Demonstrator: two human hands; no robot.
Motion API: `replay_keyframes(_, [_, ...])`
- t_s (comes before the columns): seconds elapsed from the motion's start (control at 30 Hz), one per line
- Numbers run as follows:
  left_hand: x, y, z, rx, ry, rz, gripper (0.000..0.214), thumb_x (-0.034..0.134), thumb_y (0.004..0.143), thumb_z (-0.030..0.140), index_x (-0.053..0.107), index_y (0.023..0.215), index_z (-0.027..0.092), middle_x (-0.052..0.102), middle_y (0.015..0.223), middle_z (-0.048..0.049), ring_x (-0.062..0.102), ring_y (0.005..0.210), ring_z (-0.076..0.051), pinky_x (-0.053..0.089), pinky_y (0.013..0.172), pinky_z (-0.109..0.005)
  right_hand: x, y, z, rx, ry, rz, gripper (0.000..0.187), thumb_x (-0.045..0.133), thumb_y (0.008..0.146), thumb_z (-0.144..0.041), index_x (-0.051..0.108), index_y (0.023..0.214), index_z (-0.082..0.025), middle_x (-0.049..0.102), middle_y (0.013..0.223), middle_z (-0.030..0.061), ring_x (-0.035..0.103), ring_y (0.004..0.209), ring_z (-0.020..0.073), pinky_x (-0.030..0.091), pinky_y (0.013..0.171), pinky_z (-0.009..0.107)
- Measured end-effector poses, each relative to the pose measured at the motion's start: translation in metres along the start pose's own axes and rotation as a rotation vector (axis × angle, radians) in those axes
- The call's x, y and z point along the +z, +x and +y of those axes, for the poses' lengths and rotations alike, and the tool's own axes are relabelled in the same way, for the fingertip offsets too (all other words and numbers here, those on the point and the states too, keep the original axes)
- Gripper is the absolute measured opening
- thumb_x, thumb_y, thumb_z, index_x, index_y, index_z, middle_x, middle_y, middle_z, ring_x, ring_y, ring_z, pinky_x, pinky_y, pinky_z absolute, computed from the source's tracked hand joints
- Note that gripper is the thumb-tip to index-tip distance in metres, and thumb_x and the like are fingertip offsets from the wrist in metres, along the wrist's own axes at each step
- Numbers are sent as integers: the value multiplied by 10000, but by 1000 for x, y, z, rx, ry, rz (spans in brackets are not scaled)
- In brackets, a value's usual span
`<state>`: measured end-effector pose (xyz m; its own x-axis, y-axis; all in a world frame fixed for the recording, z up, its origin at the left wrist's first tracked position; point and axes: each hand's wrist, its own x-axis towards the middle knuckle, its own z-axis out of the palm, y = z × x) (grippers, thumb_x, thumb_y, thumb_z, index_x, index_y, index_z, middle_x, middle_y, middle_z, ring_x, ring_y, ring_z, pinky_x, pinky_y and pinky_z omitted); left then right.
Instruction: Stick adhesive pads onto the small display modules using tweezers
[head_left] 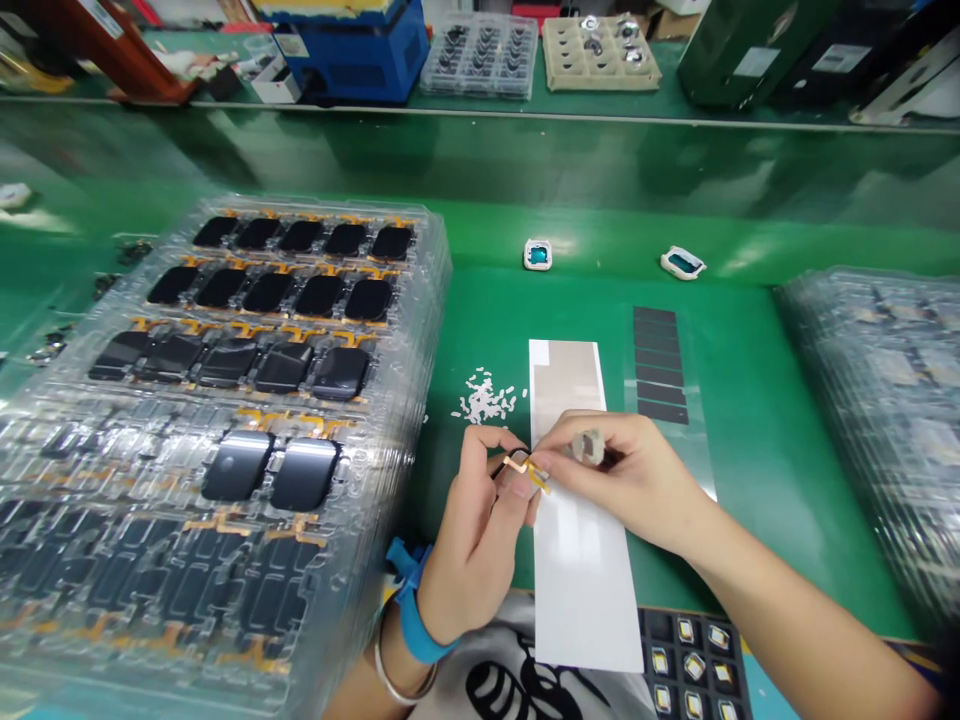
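In the head view, our left hand (480, 530) grips a small display module (525, 470) between thumb and fingers, above the white backing strip (585, 580). Our right hand (630, 480) grasps a pale-ended tool (589, 447), its thumb and forefinger pinched at the module's orange flex cable (541, 478); whether they clasp the cable itself we cannot tell. From the module, little white pieces (486, 398) lie at 11 o'clock, a sheet of black strips (660, 378) at 2 and the clear module tray (435, 260) around 9. We judge it best to steady the module by its edges, work lightly, and avoid creasing the cable.
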<state>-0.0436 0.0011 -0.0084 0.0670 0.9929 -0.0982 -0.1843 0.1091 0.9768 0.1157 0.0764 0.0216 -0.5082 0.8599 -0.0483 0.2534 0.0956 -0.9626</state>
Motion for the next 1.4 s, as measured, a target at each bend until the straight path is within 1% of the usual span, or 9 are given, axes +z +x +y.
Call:
replay_keyframes(0.17, [0, 1, 1, -37, 4, 24, 148, 460, 1079, 401, 430, 1076, 257, 486, 720, 57, 449, 626, -99, 363, 543, -191, 0, 1, 0, -79, 1, 10, 119, 696, 880, -226, 735, 777, -179, 697, 730, -6, 610, 643, 90, 442, 569, 192])
replay_keyframes(0.6, [2, 4, -1, -3, 95, 51, 132, 481, 1069, 364, 408, 1088, 256, 484, 735, 57, 458, 611, -97, 381, 541, -175, 2, 1, 5, -136, -75, 51, 90, 690, 870, -167, 747, 804, -188, 671, 705, -23, 597, 634, 85, 410, 526, 189])
replay_keyframes(0.73, [2, 4, -1, -6, 108, 73, 144, 509, 1059, 354, 407, 1082, 254, 522, 781, 45, 482, 632, -96, 396, 556, -178, 3, 4, 5, -108, -64, 44, 102, 687, 883, -206, 749, 806, -178, 677, 702, -12, 595, 626, 92, 413, 522, 196])
replay_keyframes(0.83, [2, 3, 0, -23, 81, 57, 146, 495, 1067, 375, 417, 1074, 253, 529, 734, 54, 478, 607, -100, 384, 542, -192, -3, 2, -1, -82, -10, 43, 133, 665, 914, -242, 748, 826, -187, 693, 728, 0, 615, 644, 108, 449, 558, 217])
replay_keyframes(0.93, [2, 4, 2, -10, 65, 30, 136, 416, 1095, 380, 428, 1051, 252, 613, 746, 44, 531, 624, -111, 431, 610, -226, -14, -11, -9, -169, 79, 167, 199, 586, 990, -287, 752, 888, -249, 689, 813, 4, 635, 783, 136, 503, 690, 263])
replay_keyframes(1.0, [2, 4, 3, 28, 138, 20, 146, 375, 1107, 363, 446, 1049, 250, 702, 869, 7, 624, 754, -133, 466, 721, -263, -19, -24, -10, -271, 100, 304, 296, 512, 1038, -325, 754, 871, -291, 666, 835, 11, 617, 900, 163, 507, 805, 310])
replay_keyframes(1.07, [2, 6, 5, 60, 283, 16, 150, 368, 1107, 338, 473, 1054, 246, 735, 989, -24, 662, 882, -160, 462, 783, -293, -16, -36, -7, -311, 19, 417, 368, 458, 1060, -348, 746, 840, -282, 657, 817, 27, 605, 928, 181, 499, 829, 332])
replay_keyframes(1.2, [1, 8, 7, 69, 478, 26, 126, 376, 1094, 292, 483, 1053, 240, 728, 1074, -47, 666, 934, -189, 453, 794, -318, 4, -49, 11, -199, -157, 545, 385, 476, 1052, -321, 695, 754, -217, 646, 795, 36, 638, 806, 150, 530, 721, 283])
replay_keyframes(1.4, [1, 9, 5, 76, 565, 1, 139, 351, 1085, 296, 465, 1035, 236, 703, 989, -56, 663, 887, -226, 452, 753, -336, 29, -49, 38, -38, -16, 642, 72, 660, 940, -248, 686, 890, -203, 617, 933, 30, 701, 808, 131, 630, 703, 243])
